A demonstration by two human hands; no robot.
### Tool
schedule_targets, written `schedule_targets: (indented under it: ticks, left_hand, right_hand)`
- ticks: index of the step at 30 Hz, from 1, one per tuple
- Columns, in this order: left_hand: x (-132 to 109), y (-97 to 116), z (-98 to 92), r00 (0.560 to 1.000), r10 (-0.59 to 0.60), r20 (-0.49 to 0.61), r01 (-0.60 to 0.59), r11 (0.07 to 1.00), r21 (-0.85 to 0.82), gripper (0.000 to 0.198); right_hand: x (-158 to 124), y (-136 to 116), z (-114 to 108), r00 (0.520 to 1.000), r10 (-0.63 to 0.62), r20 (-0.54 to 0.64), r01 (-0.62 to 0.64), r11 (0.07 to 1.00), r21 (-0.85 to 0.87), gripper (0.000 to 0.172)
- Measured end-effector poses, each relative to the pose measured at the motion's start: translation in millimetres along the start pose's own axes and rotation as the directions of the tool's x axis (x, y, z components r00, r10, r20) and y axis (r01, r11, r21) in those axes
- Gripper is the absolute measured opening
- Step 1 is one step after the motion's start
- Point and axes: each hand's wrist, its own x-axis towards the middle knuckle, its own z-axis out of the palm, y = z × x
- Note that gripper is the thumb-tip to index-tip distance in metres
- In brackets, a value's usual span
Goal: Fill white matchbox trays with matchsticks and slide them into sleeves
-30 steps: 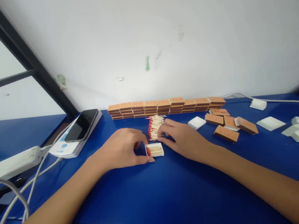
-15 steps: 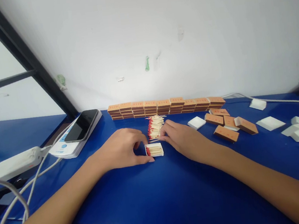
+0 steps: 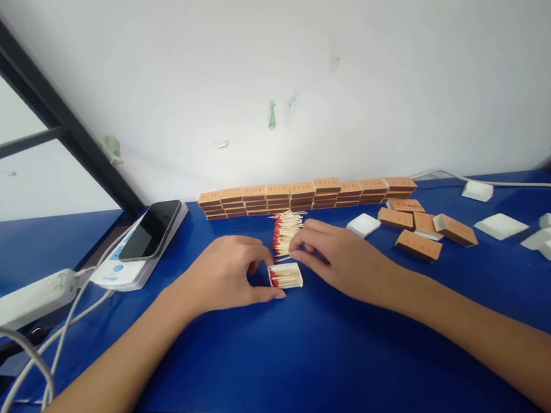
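A small white tray [image 3: 301, 282] holding red-headed matches lies on the blue table. My left hand [image 3: 236, 271] is curved around the tray's left end, thumb at its near edge and fingers at its far edge. Behind the tray is a pile of loose matches [image 3: 285, 233], heads to the left. My right hand [image 3: 329, 253] is at the pile's near right side, thumb and forefinger closed together by the nearest matches; a match seems to be at the fingertips.
Stacked matchboxes [image 3: 301, 193] line the wall. Right of my right hand lie loose orange sleeves [image 3: 418, 244] and several white trays [image 3: 500, 226]. At left are a phone [image 3: 152, 231] on a white device [image 3: 116, 274], a white power strip [image 3: 31, 302] and cables.
The fingers of my right hand have shifted slightly left along the near edge of the match pile. My left hand has stayed at the tray.
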Motion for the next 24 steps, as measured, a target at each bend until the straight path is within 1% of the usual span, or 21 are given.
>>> schedule_targets:
  ticks: [3,6,14,24]
  left_hand:
    - [0,0,0.5,1.0,-0.007,0.004,0.007,1.0,-0.003,0.039]
    - [0,-1,1.3,1.0,-0.019,0.006,0.019,1.0,-0.001,0.04]
    - [-1,1,-0.6,0.999,-0.033,0.018,0.033,0.999,0.0,0.039]
    - [0,1,-0.2,0.999,-0.035,0.02,0.035,0.999,-0.002,0.039]
  right_hand:
    - [2,13,2,1.0,-0.015,0.011,0.015,1.0,-0.02,0.011]
    - [3,18,7,0.999,-0.035,0.035,0.036,0.999,-0.026,0.014]
    - [3,13,12,0.999,-0.033,0.028,0.034,0.999,-0.015,0.01]
    - [2,13,11,0.998,-0.042,0.043,0.043,0.999,-0.008,0.014]
